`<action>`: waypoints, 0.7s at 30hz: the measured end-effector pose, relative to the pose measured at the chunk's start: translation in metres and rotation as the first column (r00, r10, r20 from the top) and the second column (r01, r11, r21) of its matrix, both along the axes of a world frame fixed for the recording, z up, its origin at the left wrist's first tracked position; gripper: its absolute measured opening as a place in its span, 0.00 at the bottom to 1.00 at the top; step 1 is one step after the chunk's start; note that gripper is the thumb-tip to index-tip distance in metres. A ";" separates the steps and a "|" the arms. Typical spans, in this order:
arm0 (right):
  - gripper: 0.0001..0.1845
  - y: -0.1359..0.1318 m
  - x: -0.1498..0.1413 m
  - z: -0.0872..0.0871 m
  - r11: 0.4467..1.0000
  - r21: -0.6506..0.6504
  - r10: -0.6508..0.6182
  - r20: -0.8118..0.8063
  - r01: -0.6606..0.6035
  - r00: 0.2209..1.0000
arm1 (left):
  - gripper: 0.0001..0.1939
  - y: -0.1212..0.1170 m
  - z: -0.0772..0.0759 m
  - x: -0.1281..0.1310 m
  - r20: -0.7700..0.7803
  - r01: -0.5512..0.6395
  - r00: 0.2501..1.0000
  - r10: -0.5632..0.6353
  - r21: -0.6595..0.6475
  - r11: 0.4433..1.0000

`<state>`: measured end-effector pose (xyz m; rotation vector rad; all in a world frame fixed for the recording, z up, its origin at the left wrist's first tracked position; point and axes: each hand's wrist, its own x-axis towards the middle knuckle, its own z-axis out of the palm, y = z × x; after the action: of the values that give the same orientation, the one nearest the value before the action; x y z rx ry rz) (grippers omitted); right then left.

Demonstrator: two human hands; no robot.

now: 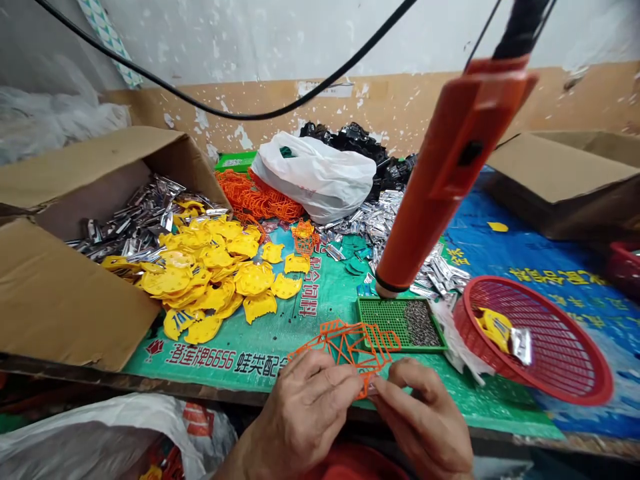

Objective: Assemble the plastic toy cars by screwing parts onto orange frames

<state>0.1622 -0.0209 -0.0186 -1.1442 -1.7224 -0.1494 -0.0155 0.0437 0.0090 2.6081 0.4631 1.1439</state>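
1. The orange plastic lattice is held up between both hands, just above the front edge of the tabletop, which is covered with printed green and blue sheeting
2. The lattice is clamped by the grip of the left hand and the right hand, its lower edge pinched between the fingers, with the two hands close together
3. A green perforated tray holding small grey metal pieces is placed just beyond the lattice, which overlaps its near edge in view
4. A red round plastic basket is set to the right, with a yellow plastic piece and a silver foil piece lying inside
5. An orange cylindrical tool is hung on a black cord in front of the view, blocking part of the tabletop, its lower end near the tray
6. A heap of yellow plastic pieces is spread from a cardboard box at the left, among silver foil strips
7. A white plastic bag is seen against the wall, beside orange lattices and black scraps
8. A second cardboard box is placed at the far right
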 end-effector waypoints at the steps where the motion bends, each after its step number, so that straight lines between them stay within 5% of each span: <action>1: 0.12 -0.001 0.000 0.000 1.000 -0.001 -0.002 0.001 0.002 1.000 | 0.17 0.000 0.002 0.000 -0.002 -0.002 1.000 0.002 0.006 1.000; 9: 0.14 -0.009 0.000 -0.004 0.997 -0.077 0.004 -0.021 -0.006 1.000 | 0.15 -0.003 0.008 -0.001 -0.007 0.034 0.999 -0.034 -0.008 0.999; 14: 0.14 -0.009 -0.002 0.003 0.999 0.001 0.035 0.034 -0.035 0.999 | 0.16 -0.004 0.008 -0.001 0.002 0.078 0.997 -0.078 -0.070 0.994; 21: 0.12 -0.014 -0.001 -0.002 0.994 -0.099 0.051 0.013 -0.049 0.999 | 0.17 -0.007 0.004 -0.001 -0.016 0.123 0.992 -0.127 -0.154 0.980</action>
<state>0.1616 -0.0350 -0.0207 -1.1731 -1.7872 -0.0429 -0.0168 0.0365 0.0134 2.4840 0.3702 0.9951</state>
